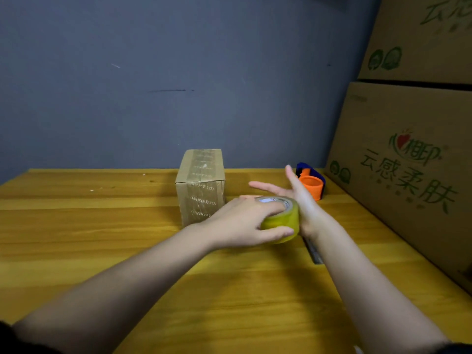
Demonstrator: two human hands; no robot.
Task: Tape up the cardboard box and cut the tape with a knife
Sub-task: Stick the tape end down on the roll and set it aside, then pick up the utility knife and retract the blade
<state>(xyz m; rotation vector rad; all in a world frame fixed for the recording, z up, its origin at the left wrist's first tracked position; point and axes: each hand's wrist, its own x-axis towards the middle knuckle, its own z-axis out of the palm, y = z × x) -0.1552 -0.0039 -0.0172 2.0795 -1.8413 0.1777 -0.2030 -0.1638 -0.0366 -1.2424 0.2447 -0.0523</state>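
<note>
A small cardboard box (201, 186) stands upright on the wooden table (102, 226), with old printed tape running over its top and front. My left hand (245, 221) grips a yellowish roll of tape (283, 221) just right of the box, fingers over its top and side. Behind the roll my right hand (293, 198) is flat and spread, its palm edge touching the roll. A grey knife (313, 252) lies on the table under my right wrist, mostly hidden.
An orange and blue tape dispenser (311, 183) sits at the back right. Large printed cardboard cartons (408, 162) are stacked along the right edge of the table. A grey wall (178, 72) closes the back.
</note>
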